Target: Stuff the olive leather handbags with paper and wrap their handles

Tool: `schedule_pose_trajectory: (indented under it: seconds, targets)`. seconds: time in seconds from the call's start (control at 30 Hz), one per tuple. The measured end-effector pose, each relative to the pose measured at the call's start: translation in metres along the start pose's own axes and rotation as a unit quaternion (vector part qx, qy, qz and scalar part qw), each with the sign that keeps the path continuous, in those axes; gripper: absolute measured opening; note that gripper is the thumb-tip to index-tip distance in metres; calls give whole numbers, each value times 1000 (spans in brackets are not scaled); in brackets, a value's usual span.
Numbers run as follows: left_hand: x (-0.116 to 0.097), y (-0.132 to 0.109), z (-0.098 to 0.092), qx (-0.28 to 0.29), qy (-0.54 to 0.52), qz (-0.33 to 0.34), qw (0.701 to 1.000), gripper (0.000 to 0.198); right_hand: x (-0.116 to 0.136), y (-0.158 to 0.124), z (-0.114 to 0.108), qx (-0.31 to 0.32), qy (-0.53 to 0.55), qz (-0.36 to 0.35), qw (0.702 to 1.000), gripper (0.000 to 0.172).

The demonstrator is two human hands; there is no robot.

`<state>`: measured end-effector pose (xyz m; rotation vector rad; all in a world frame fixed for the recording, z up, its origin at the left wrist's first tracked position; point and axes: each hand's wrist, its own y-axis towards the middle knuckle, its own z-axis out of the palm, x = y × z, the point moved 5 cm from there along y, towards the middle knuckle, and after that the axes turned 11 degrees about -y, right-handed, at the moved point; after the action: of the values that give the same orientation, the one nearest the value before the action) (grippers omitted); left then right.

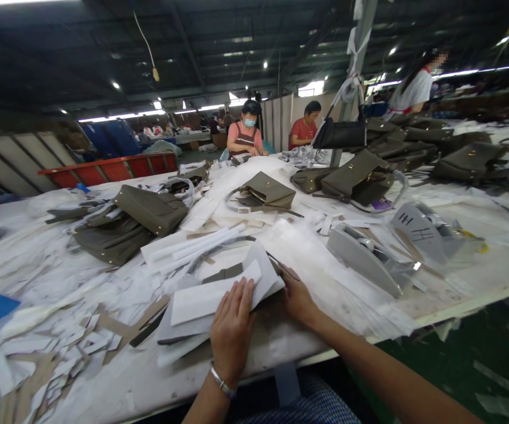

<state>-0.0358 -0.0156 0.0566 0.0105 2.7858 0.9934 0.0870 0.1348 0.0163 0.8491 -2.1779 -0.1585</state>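
Note:
At the near edge of the table, an olive handbag (223,273) lies mostly covered by white padding sheets (212,299). My left hand (233,324) rests flat on the top sheet, fingers stretched out and side by side. On the bag's right side, my right hand (297,294) is closed round the dark edge or strap there; its fingers are partly hidden. A looped handle wrapped in clear film curves behind the sheets. Under my left hand, more grey and white sheets stick out to the left.
Olive handbags (150,215) are heaped at the left, with another bag (266,191) ahead and more piled at the right. Two grey tape dispensers (362,256) stand at the right. Paper scraps (60,359) litter the left front. Co-workers (244,138) sit across the table.

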Motion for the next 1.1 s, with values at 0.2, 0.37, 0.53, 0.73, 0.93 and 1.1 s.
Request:
schedule_pose_trajectory:
  seconds: [0.2,0.37,0.53,0.73,0.93,1.1]
  targets:
    - [-28,-15,18,-3,2,61,998,54,-29,-4,-89,-182,88,122,972,29]
    - [-39,-19,27,10,8,71,997,49,20,39,-100,-157,-172,-70,970,25]
    - [-44,-24,26,8,12,86,996,49,34,95,-32,136,-367,-93,916,26]
    - [-44,-28,27,3,6,69,998,49,15,120,25,234,-410,33,881,64]
    - [-43,-27,29,-10,0,62,998,48,-2,123,33,255,-366,93,890,50]
    - [-42,-28,30,-18,-5,57,998,47,-9,123,29,234,-256,96,933,23]
